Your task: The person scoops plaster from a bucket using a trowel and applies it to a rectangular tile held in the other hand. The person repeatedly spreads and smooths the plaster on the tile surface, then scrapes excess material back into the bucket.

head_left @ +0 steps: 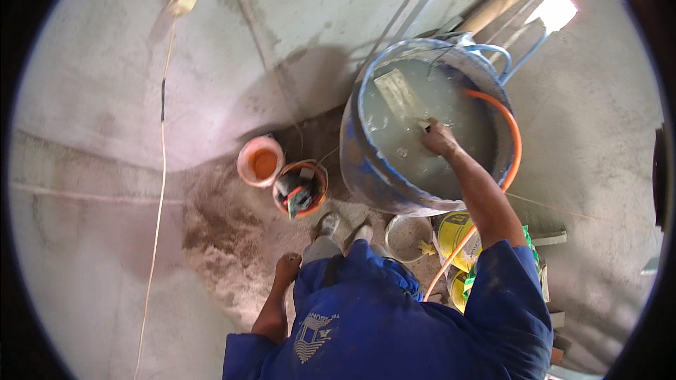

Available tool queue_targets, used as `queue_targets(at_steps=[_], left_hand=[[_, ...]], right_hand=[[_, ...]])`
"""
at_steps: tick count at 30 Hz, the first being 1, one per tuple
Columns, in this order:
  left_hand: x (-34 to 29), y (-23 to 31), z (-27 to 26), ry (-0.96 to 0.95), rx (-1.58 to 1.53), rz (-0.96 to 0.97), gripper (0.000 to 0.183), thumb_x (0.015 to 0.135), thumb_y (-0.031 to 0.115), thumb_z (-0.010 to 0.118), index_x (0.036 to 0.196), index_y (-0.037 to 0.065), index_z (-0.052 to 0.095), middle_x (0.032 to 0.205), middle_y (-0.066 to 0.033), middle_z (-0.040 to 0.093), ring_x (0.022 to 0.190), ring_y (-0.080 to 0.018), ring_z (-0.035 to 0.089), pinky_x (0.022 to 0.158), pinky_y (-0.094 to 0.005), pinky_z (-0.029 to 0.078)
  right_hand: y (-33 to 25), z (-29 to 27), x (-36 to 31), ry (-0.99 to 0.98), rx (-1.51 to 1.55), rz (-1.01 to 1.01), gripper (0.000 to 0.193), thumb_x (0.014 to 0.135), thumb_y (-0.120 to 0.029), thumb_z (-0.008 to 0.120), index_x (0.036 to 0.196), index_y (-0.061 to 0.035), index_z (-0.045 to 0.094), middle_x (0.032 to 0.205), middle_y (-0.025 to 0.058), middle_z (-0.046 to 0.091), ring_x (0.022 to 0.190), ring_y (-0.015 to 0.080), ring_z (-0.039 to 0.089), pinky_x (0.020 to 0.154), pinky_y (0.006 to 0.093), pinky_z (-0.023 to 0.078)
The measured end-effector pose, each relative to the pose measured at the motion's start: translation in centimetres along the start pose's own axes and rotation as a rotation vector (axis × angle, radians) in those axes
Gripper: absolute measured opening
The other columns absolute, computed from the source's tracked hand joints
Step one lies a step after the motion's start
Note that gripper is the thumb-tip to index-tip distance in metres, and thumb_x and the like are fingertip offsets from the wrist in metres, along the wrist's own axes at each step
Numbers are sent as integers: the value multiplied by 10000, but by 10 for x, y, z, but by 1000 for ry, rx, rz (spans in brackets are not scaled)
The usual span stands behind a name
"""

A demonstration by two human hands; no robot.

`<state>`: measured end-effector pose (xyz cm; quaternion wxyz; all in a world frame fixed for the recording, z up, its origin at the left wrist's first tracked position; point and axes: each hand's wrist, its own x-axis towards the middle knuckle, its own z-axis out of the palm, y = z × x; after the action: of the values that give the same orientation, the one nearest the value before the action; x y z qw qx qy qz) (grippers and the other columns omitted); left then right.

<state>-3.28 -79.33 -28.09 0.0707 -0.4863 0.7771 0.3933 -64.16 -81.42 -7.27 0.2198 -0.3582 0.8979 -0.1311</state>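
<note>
A large blue drum (350, 144), its rim crusted with dried mortar, holds cloudy grey water. My right hand (440, 138) reaches over it, closed on the handle of a plastering trowel (400, 95). The trowel's long pale blade points away to the upper left, at the water's surface. An orange hose (518, 134) curves over the drum's right side, its end in the water. Down beside my left thigh, my left hand (288, 267) hangs with its fingers curled in, and nothing shows in it.
Left of the drum stand a small bucket with orange-brown contents (248, 169) and an orange bucket of tools (320, 200). A round tub (408, 236) and yellow bags (454, 239) sit near my feet. A cord (163, 148) hangs along the left wall.
</note>
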Motion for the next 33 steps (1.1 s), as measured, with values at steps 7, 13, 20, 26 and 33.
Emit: queue_targets(at_steps=[7, 13, 20, 26, 33], left_hand=[[-13, 9, 2, -219, -411, -172, 497, 998, 344, 634, 1288, -59, 651, 1182, -232, 712, 1071, -280, 694, 923, -400, 546], [-11, 27, -17, -358, -585, -345, 742, 998, 597, 538, 1274, -82, 653, 1216, -289, 694, 1145, -360, 682, 988, -418, 516], [14, 1, -17, -541, -771, -398, 882, 978, 666, 524, 1366, -125, 566, 1330, -279, 642, 1184, -354, 653, 1020, -400, 505], [16, -10, -47, -525, -730, -359, 885, 978, 681, 511, 1385, -104, 567, 1361, -279, 623, 1221, -338, 627, 1054, -408, 481], [-4, -52, -54, -533, -746, -471, 875, 975, 706, 502, 1376, -66, 597, 1353, -250, 639, 1203, -337, 638, 1048, -393, 482]], right_hand=[[-29, -20, -16, -53, -146, -130, 403, 840, -197, 667, 1198, -17, 621, 1134, 266, 702, 1120, 431, 664, 949, 492, 523], [-58, -64, -37, -52, -234, -192, 448, 807, -253, 733, 1200, -50, 664, 1123, 236, 711, 1116, 408, 667, 963, 485, 526], [-59, -92, -56, 20, -311, -171, 478, 788, -225, 747, 1223, -39, 684, 1168, 233, 710, 1142, 392, 665, 980, 467, 523], [-80, -118, -68, 4, -359, -75, 371, 785, -233, 760, 1054, 6, 671, 1086, 251, 692, 1073, 428, 655, 900, 500, 499], [-84, -150, -137, 143, -153, 43, 418, 835, -180, 738, 1208, -1, 677, 1127, 195, 723, 1077, 326, 691, 940, 416, 511]])
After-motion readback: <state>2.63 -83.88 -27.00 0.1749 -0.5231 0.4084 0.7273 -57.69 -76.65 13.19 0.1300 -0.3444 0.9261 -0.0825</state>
